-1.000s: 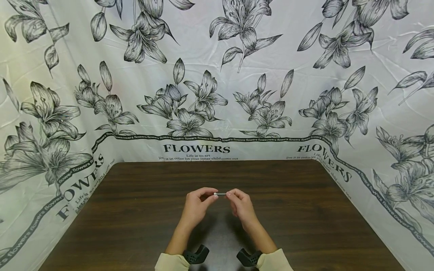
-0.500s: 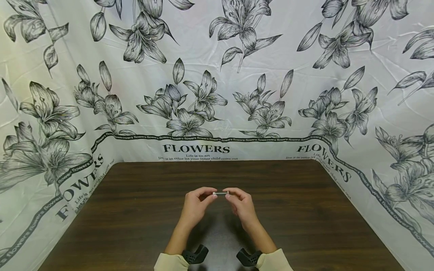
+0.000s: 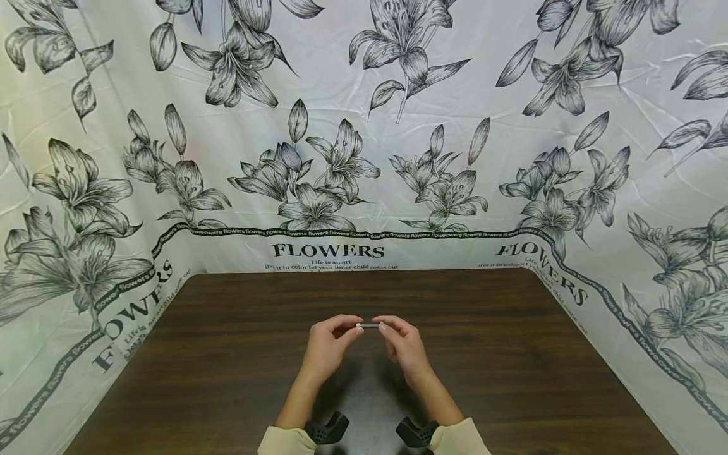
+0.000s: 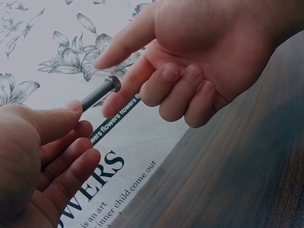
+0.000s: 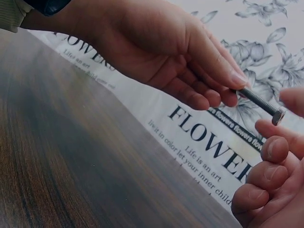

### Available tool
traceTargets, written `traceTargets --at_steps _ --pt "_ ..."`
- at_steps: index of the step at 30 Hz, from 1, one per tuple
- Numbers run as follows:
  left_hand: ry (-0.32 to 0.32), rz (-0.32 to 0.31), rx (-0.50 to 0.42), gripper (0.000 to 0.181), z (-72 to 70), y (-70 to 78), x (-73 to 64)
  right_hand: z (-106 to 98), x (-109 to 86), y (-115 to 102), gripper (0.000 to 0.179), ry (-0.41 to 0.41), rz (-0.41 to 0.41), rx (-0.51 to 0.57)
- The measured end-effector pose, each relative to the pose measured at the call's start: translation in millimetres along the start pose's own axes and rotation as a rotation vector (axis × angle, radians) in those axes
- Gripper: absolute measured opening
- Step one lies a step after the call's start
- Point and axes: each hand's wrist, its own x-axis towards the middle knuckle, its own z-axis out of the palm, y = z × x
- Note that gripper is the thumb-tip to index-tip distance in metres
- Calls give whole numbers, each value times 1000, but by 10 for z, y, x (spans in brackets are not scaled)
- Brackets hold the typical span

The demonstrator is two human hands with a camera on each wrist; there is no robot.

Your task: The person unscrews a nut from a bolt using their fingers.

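A grey metal bolt (image 3: 370,325) with a hex head lies level between my two hands above the table. My left hand (image 3: 327,347) pinches its threaded end between thumb and forefinger; that end is hidden under the fingertips. In the left wrist view the bolt (image 4: 99,94) points its head at my right hand (image 4: 199,61). The right thumb and forefinger stand spread on either side of the head, with gaps visible, while the other fingers are curled in. From the right wrist view, the bolt's (image 5: 259,101) thread and head show bare of the right fingers.
A dark wood-grain table (image 3: 227,366) lies under both hands. White cloth (image 3: 364,189) printed with flowers and lettering hangs behind it and along both sides. Each wrist wears a black device (image 3: 328,428), below pale yellow sleeves (image 3: 287,440).
One second ago my right fingertips covered the bolt's head; they have since parted, and the head shows between them. My left hand keeps its pinch in nearly the same place.
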Motion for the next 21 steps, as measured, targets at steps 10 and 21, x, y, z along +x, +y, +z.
traceTargets --at_steps 10,21 --pt "-7 16 -10 14 18 2 -9 -16 64 235 50 135 81 -24" --pt "-32 17 -23 14 18 -15 -5 -18 57 229 49 115 76 -21"
